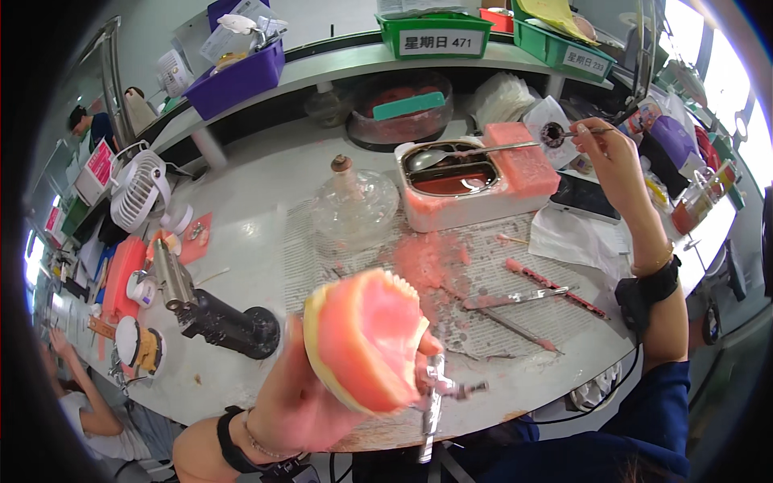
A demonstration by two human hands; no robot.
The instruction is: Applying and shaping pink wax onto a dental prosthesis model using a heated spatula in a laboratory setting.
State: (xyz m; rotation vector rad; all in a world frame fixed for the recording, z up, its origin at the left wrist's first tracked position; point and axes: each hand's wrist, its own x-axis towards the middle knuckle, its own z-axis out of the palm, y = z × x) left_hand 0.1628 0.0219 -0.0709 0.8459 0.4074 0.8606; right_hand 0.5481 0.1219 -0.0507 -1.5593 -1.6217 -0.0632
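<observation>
My left hand (pixel 310 394) is wrapped round a dental model (pixel 366 338) with a pink wax base and a row of white teeth, held up over the near edge of the bench. Metal articulator arms (pixel 435 398) stick out below it. At the far right my right hand (pixel 604 157) pinches a thin dark-handled tool (pixel 594 131); its left end meets a dark round piece (pixel 552 134) that I cannot make out. Just left of that, a metal spoon (pixel 431 158) lies across the wax pot (pixel 455 216), its bowl over the dark melted wax and its handle toward a pink block (pixel 523 165).
Newspaper (pixel 322 278) with pink wax spills bears a knife (pixel 515 298) and a red patterned tool (pixel 555 287). Left of the pot stands a glass spirit lamp (pixel 354 201). A black-based torch (pixel 233 330), white fan (pixel 141 193) and phone (pixel 584 196) are around. Another person's arm (pixel 84 386) shows at left.
</observation>
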